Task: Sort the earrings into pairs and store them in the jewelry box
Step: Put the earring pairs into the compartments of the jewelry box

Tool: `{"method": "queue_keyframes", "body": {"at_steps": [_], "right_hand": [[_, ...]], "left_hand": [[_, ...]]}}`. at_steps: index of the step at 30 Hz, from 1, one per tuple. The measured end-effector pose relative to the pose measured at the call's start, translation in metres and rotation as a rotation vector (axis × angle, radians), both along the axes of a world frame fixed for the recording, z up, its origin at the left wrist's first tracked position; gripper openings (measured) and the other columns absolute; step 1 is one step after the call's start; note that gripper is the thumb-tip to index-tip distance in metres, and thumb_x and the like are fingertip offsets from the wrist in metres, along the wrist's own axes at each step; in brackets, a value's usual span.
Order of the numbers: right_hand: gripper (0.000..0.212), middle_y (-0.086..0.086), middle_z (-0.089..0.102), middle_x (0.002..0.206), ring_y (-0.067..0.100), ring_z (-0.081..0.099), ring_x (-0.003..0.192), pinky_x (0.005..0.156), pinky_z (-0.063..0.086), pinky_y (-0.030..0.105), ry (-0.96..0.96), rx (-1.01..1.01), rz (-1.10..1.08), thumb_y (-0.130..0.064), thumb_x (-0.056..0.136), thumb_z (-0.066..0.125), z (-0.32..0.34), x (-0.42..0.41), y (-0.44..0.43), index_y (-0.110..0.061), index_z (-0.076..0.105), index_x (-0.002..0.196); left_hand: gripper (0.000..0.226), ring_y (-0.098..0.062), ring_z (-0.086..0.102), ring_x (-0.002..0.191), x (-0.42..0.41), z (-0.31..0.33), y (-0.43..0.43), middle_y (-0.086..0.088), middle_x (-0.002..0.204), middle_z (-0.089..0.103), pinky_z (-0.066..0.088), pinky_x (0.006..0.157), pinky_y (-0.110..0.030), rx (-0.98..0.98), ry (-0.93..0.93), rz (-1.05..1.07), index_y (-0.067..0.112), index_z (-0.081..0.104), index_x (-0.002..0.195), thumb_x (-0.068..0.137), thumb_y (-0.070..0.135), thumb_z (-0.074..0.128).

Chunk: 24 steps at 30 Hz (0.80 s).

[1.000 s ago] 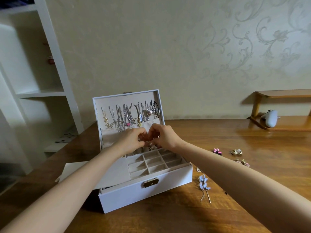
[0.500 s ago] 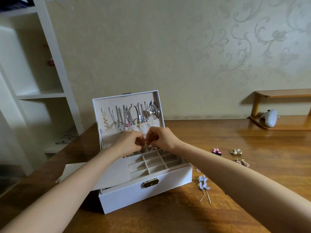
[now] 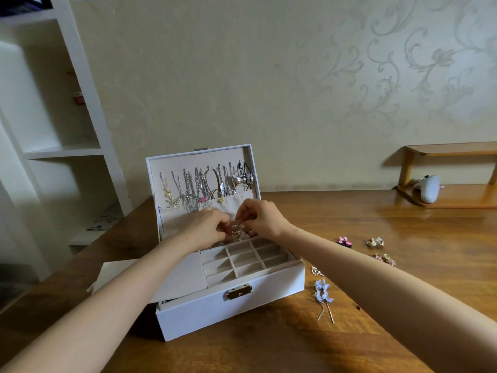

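Observation:
An open white jewelry box (image 3: 204, 310) stands on the wooden table, its lid upright with necklaces (image 3: 204, 184) hanging inside. Both hands meet over the back row of its divided tray. My left hand (image 3: 207, 228) and my right hand (image 3: 262, 218) pinch a small earring (image 3: 236, 220) between their fingertips. Gold earrings (image 3: 236, 235) lie in a back compartment just below them. On the table to the right of the box lie blue flower earrings (image 3: 322, 293), a pink pair (image 3: 345, 241), a gold pair (image 3: 374, 242), a pink-and-gold pair (image 3: 385, 258) and a small sparkly earring (image 3: 315, 271).
A white sheet (image 3: 113, 273) lies left of the box, partly under it. A wooden rack (image 3: 454, 196) holding a white object (image 3: 427, 191) stands at the back right. White shelving (image 3: 80, 109) rises at the left beyond the table edge.
Both hands stay pinched together over the back of the tray; they have shifted only slightly. The box and the loose earrings have not moved.

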State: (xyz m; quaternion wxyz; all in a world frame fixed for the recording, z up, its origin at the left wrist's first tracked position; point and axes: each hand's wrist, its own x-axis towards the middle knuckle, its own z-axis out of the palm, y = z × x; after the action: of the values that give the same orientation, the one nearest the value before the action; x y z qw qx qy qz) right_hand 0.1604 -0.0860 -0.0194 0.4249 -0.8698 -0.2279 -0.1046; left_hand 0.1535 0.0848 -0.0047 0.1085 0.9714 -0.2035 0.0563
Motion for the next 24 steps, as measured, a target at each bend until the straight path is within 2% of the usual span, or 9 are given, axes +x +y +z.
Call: {"method": "queue_keyframes", "body": {"at_steps": [2, 4, 8, 11, 13, 15, 17, 20, 24], "right_hand": [[0.017, 0.013, 0.069, 0.088, 0.019, 0.066, 0.073, 0.065, 0.058, 0.025, -0.009, 0.020, -0.020, 0.008, 0.079, 0.061, 0.000, -0.001, -0.004, -0.004, 0.063, 0.091], [0.016, 0.014, 0.070, 0.088, 0.021, 0.068, 0.075, 0.070, 0.059, 0.029, -0.023, 0.023, -0.034, 0.007, 0.079, 0.061, 0.000, -0.002, -0.009, -0.005, 0.065, 0.090], [0.017, 0.009, 0.070, 0.088, 0.011, 0.063, 0.074, 0.069, 0.052, 0.016, -0.044, -0.013, -0.080, 0.002, 0.079, 0.062, 0.005, -0.007, -0.024, -0.008, 0.068, 0.091], [0.017, 0.004, 0.069, 0.083, 0.010, 0.062, 0.073, 0.070, 0.051, 0.017, -0.046, -0.004, -0.120, 0.001, 0.078, 0.063, 0.009, -0.011, -0.040, -0.008, 0.069, 0.090], [0.015, 0.002, 0.067, 0.081, 0.009, 0.060, 0.071, 0.068, 0.048, 0.013, -0.040, -0.007, -0.149, -0.001, 0.078, 0.065, 0.012, -0.014, -0.052, -0.008, 0.069, 0.090], [0.013, 0.001, 0.066, 0.081, 0.008, 0.060, 0.071, 0.069, 0.048, 0.013, -0.038, -0.012, -0.167, -0.003, 0.079, 0.067, 0.013, -0.019, -0.067, -0.008, 0.069, 0.091], [0.012, 0.000, 0.065, 0.080, 0.006, 0.059, 0.070, 0.067, 0.047, 0.012, -0.040, -0.025, -0.191, -0.004, 0.080, 0.068, 0.014, -0.022, -0.083, -0.008, 0.068, 0.091], [0.012, 0.001, 0.065, 0.080, 0.009, 0.060, 0.070, 0.067, 0.046, 0.018, -0.031, -0.053, -0.257, -0.004, 0.079, 0.069, 0.014, -0.027, -0.110, -0.008, 0.069, 0.090], [0.013, 0.001, 0.066, 0.085, 0.011, 0.058, 0.080, 0.072, 0.042, 0.019, 0.004, -0.188, -0.345, -0.007, 0.081, 0.069, 0.012, -0.034, -0.143, -0.007, 0.072, 0.093]], "left_hand": [[0.011, -0.012, 0.051, 0.087, -0.001, 0.002, -0.001, 0.003, 0.099, 0.056, 0.038, 0.071, -0.024, -0.007, 0.019, -0.010, 0.025, 0.058, 0.077, 0.082, 0.024, 0.068], [0.007, -0.011, 0.053, 0.087, -0.001, 0.003, -0.001, 0.007, 0.096, 0.056, 0.038, 0.069, -0.020, -0.017, 0.040, -0.022, 0.023, 0.061, 0.080, 0.082, 0.023, 0.068], [0.009, -0.007, 0.056, 0.081, -0.003, 0.005, -0.002, 0.005, 0.093, 0.061, 0.033, 0.061, -0.010, -0.093, 0.036, -0.017, 0.019, 0.061, 0.093, 0.085, 0.018, 0.065], [0.006, -0.004, 0.055, 0.072, -0.003, 0.007, -0.009, 0.003, 0.089, 0.063, 0.034, 0.057, -0.010, -0.169, -0.035, 0.001, 0.017, 0.057, 0.094, 0.089, 0.017, 0.060], [0.002, -0.004, 0.054, 0.067, -0.004, 0.008, -0.020, 0.005, 0.085, 0.060, 0.040, 0.058, -0.013, -0.168, -0.104, -0.004, 0.019, 0.055, 0.092, 0.091, 0.018, 0.056], [0.002, -0.008, 0.057, 0.075, -0.004, 0.010, -0.035, 0.008, 0.085, 0.059, 0.047, 0.064, -0.018, -0.171, -0.148, -0.025, 0.021, 0.055, 0.091, 0.092, 0.019, 0.054], [0.003, -0.009, 0.058, 0.083, -0.003, 0.011, -0.053, 0.008, 0.088, 0.060, 0.049, 0.071, -0.022, -0.177, -0.126, -0.061, 0.018, 0.058, 0.092, 0.091, 0.020, 0.057], [0.008, -0.012, 0.058, 0.088, -0.001, 0.011, -0.082, 0.007, 0.091, 0.065, 0.051, 0.081, -0.037, -0.146, -0.074, -0.124, 0.023, 0.061, 0.087, 0.085, 0.030, 0.064], [0.011, -0.010, 0.053, 0.091, -0.003, 0.008, -0.124, 0.008, 0.092, 0.066, 0.041, 0.073, -0.027, -0.114, -0.059, -0.189, 0.025, 0.063, 0.085, 0.082, 0.035, 0.067]]}}
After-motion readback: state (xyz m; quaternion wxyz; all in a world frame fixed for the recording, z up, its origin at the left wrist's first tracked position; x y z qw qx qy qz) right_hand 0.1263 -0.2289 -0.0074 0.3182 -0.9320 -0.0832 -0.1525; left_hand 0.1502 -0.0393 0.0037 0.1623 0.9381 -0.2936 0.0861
